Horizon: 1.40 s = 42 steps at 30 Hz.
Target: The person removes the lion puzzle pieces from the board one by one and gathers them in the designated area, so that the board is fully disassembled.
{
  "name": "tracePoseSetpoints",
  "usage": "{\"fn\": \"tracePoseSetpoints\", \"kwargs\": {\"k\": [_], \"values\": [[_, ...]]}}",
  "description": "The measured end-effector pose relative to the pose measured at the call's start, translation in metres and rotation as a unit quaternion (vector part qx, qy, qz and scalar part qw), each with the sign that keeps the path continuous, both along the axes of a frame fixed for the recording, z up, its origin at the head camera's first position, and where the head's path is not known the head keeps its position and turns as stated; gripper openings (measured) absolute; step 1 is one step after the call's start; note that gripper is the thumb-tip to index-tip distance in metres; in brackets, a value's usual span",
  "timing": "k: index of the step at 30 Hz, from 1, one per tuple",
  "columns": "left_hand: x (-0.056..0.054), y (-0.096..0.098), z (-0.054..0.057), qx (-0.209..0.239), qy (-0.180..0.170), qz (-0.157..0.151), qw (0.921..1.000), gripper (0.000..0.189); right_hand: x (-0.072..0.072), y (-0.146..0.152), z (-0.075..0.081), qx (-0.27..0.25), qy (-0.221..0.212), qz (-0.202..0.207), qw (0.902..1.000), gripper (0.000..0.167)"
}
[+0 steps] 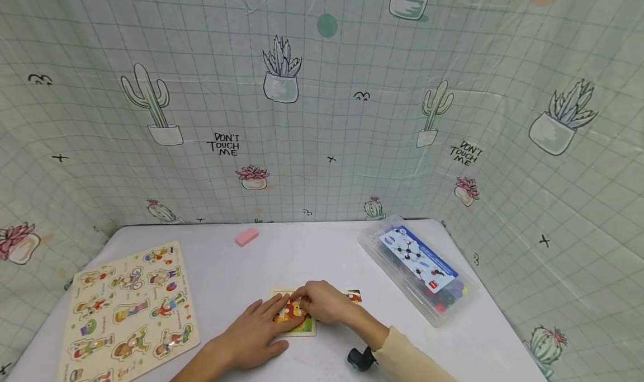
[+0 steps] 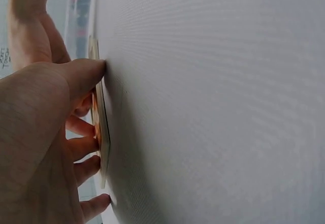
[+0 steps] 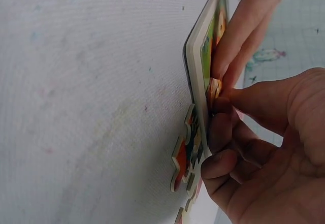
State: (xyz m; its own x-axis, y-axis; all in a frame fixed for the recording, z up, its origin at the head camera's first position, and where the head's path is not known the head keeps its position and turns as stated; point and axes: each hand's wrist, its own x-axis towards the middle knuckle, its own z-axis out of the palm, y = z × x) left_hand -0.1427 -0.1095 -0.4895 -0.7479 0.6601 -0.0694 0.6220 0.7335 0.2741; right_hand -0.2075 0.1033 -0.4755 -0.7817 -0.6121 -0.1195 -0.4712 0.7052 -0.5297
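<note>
A small jigsaw puzzle board (image 1: 309, 331) with a pale rim lies on the table, with colourful pieces in it. My left hand (image 1: 254, 333) rests on its left part, fingers spread and mostly straight; its thumb touches the table beside the board in the left wrist view. My right hand (image 1: 323, 302) curls over the board's upper right, with thumb and fingertips together at a puzzle piece (image 3: 215, 88), which they largely hide. Several loose puzzle pieces (image 3: 179, 164) lie against the board's edge beneath the right hand; some show in the head view beyond that hand.
A large wooden picture board (image 1: 153, 306) lies at the left. A pink eraser-like block (image 1: 246, 236) sits toward the back. On the right is a clear plastic case (image 1: 425, 270) with a blue-and-white label. A small black object (image 1: 360, 360) is beside the right forearm.
</note>
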Motion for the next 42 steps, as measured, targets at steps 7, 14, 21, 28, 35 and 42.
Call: {"fn": "tracePoseSetpoints", "kwargs": {"k": [7, 14, 21, 28, 35, 42], "values": [[-0.0001, -0.0002, 0.0018, -0.01, -0.007, 0.0, 0.9999, 0.051, 0.0002, -0.001, 0.0016, 0.011, 0.008, -0.003, 0.9999, 0.027], [0.0002, -0.0002, 0.0046, -0.008, 0.001, -0.006, 0.9999, 0.052, -0.0026, -0.0014, -0.0011, 0.011, 0.006, -0.015, 0.9998, 0.026], [0.001, 0.0, 0.006, 0.0, 0.001, -0.01, 0.9999, 0.051, -0.0044, -0.0019, -0.0023, -0.005, -0.016, -0.03, 0.9994, 0.024], [0.0008, -0.0003, 0.0052, -0.003, 0.002, -0.011, 0.9999, 0.051, -0.0026, -0.0028, -0.0012, -0.016, -0.027, -0.036, 0.9989, 0.022], [0.0002, -0.0003, 0.0029, 0.002, 0.005, -0.011, 0.9999, 0.051, -0.0032, -0.0029, -0.0018, -0.026, -0.039, -0.045, 0.9979, 0.022], [0.0003, -0.0006, 0.0025, -0.001, -0.001, -0.007, 1.0, 0.051, -0.0043, -0.0029, -0.0024, -0.03, -0.046, -0.048, 0.9973, 0.021]]}}
